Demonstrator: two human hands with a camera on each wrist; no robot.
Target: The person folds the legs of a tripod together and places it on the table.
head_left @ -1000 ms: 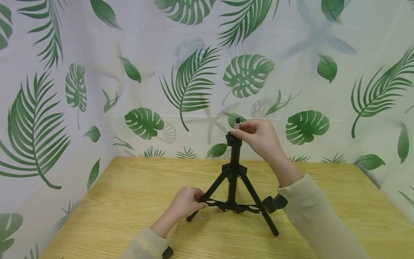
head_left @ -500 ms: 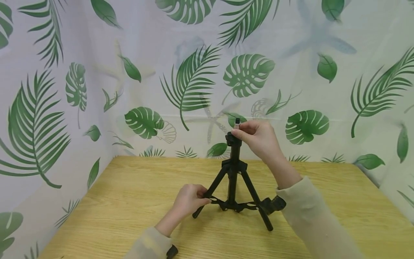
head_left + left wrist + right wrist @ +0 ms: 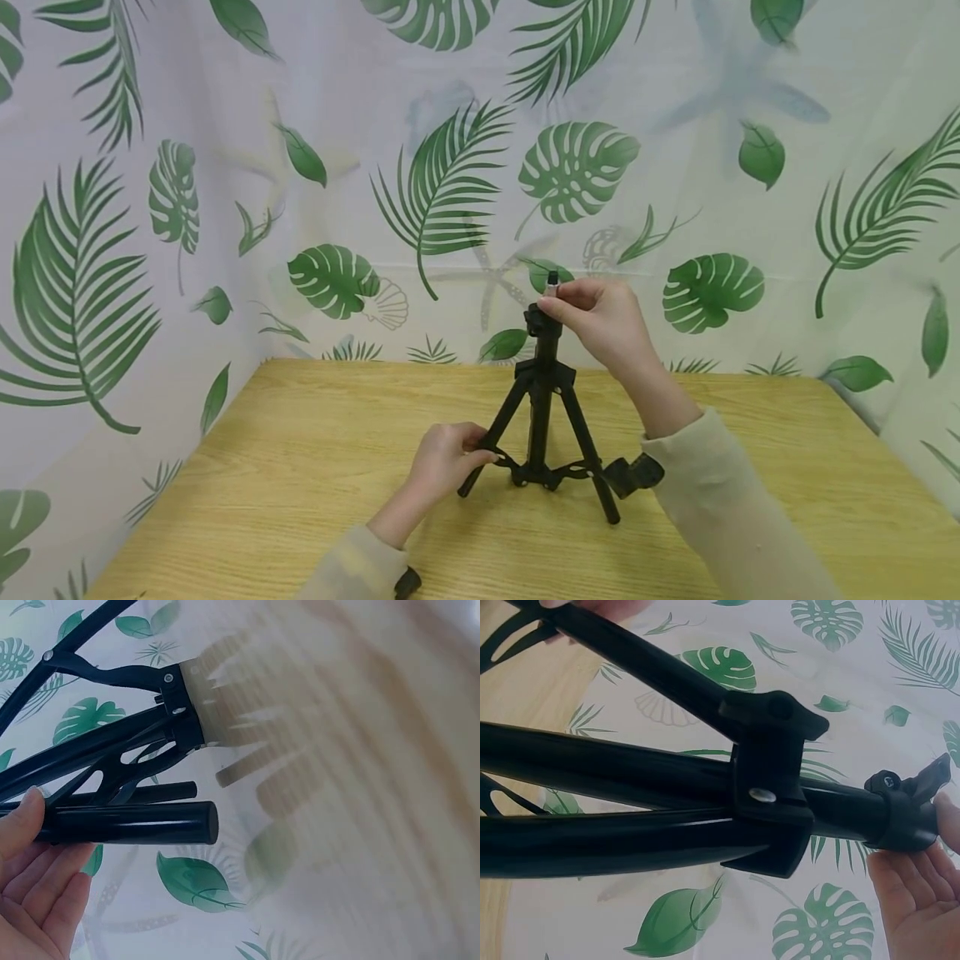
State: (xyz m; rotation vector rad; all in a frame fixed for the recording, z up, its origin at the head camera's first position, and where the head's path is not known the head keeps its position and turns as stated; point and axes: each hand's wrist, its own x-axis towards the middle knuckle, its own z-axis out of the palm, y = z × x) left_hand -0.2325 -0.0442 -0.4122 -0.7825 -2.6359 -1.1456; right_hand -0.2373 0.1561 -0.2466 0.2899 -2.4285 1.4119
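A black tripod (image 3: 539, 425) stands upright on the table with its legs part-way spread. My left hand (image 3: 442, 462) pinches one leg, thumb and fingers on either side of it; in the left wrist view that leg (image 3: 135, 823) shows its flat end. At the top, my right hand (image 3: 607, 325) holds the post by its upper end, just below a silver-and-black tip (image 3: 552, 283). The right wrist view shows the locking collar (image 3: 909, 821) with a small lever next to my right fingers, and the leg hub (image 3: 772, 795) farther down.
A wood-grain table (image 3: 300, 500) lies under the tripod. Behind it and to the left hang white cloths (image 3: 465, 83) printed with green leaves. A black wrist device (image 3: 633, 475) sits at the right sleeve, close to the tripod's right leg.
My left hand has shifted to the right and slightly up with the leg. The tripod's legs have drawn closer together. My right hand stays at the top of the post.
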